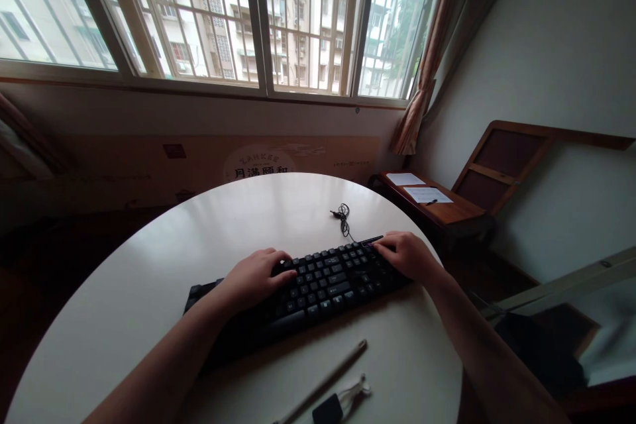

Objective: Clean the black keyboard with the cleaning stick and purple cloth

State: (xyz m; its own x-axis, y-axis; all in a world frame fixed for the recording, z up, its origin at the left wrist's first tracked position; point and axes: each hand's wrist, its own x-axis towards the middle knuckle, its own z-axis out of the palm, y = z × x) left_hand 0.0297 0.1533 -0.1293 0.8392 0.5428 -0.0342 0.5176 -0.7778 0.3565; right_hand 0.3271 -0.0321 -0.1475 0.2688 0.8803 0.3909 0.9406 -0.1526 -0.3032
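A black keyboard (322, 285) lies slantwise on a round white table (209, 232). My left hand (256, 277) rests over the keyboard's left half, fingers curled loosely down onto the keys. At the keyboard's far right end my right hand (405, 255) lies with its fingers curved around the corner and touching the keys there. Neither hand lifts the keyboard. Its black cable (342, 218) runs off the back edge and ends in a small coil on the table.
A thin stick (328, 381) and a small black device with white cords (340, 401) lie near the table's front edge. Papers (427, 194) lie on a dark wooden side table (447, 212) at the right. Barred windows (238, 13) fill the back wall.
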